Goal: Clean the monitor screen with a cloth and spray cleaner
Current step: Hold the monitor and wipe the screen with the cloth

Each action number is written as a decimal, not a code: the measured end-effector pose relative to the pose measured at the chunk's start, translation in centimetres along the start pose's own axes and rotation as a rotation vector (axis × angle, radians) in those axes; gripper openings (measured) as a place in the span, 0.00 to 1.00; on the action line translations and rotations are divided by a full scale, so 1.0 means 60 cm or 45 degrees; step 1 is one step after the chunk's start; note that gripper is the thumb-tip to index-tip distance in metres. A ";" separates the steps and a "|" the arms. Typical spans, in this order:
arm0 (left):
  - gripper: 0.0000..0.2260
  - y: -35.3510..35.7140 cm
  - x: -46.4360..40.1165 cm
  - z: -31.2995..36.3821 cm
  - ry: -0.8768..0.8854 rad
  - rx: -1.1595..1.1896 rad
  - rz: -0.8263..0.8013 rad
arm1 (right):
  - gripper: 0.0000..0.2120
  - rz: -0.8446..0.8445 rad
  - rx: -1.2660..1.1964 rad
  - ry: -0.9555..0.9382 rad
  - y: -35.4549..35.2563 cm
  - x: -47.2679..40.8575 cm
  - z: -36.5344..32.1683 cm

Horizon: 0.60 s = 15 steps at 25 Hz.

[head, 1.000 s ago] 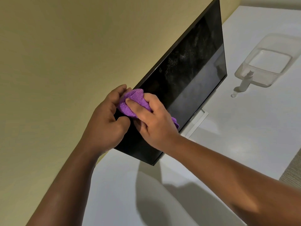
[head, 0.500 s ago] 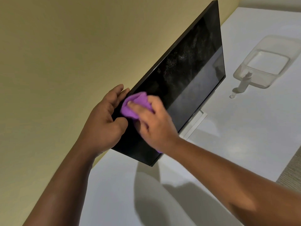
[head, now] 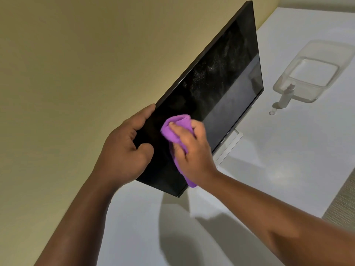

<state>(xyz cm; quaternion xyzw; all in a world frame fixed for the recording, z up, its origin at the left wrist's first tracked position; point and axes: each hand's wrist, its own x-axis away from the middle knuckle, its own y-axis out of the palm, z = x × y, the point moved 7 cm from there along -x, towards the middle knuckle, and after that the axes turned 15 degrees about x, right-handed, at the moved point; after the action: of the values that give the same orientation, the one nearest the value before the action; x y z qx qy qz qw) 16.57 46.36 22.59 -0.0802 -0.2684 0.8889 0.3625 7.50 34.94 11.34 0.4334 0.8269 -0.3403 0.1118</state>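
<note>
A black monitor (head: 221, 83) stands on a white desk against a yellow wall, its screen speckled with spray droplets in the upper part. My left hand (head: 126, 150) grips the monitor's near left edge, fingers behind the frame and thumb on the front. My right hand (head: 192, 150) holds a bunched purple cloth (head: 176, 125) and presses it against the lower left of the screen. A tail of the cloth hangs below my wrist. A small white spray bottle (head: 286, 96) stands on the desk to the right of the monitor, its cap lying beside it.
A clear plastic tub (head: 315, 70) sits on the white desk (head: 278, 160) behind the spray bottle. The monitor's silver stand base (head: 230, 144) shows under the screen. The desk's right edge runs along a textured grey surface (head: 343, 200).
My right hand has slid the purple cloth rightward across the screen, away from my left hand. The left hand keeps its grip on the monitor's edge.
</note>
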 end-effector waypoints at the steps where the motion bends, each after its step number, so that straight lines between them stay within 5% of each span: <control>1: 0.39 0.002 -0.001 0.004 0.011 -0.039 0.014 | 0.22 0.065 -0.019 0.129 -0.013 -0.013 0.019; 5: 0.37 0.020 -0.009 0.027 0.072 -0.240 0.006 | 0.24 0.191 -0.073 0.187 -0.025 -0.070 0.002; 10: 0.37 0.037 -0.037 0.041 0.059 -0.356 -0.069 | 0.29 0.024 -0.024 0.008 0.006 -0.018 0.001; 15: 0.39 0.055 -0.085 0.046 0.088 -0.547 -0.156 | 0.26 -0.124 -0.057 0.692 0.025 0.070 0.152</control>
<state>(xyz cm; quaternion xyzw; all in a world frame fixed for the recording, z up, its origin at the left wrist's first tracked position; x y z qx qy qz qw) 17.34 39.76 22.86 -0.1697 -0.4433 0.7843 0.3994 5.15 32.20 1.85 0.4660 0.8537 -0.1983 -0.1211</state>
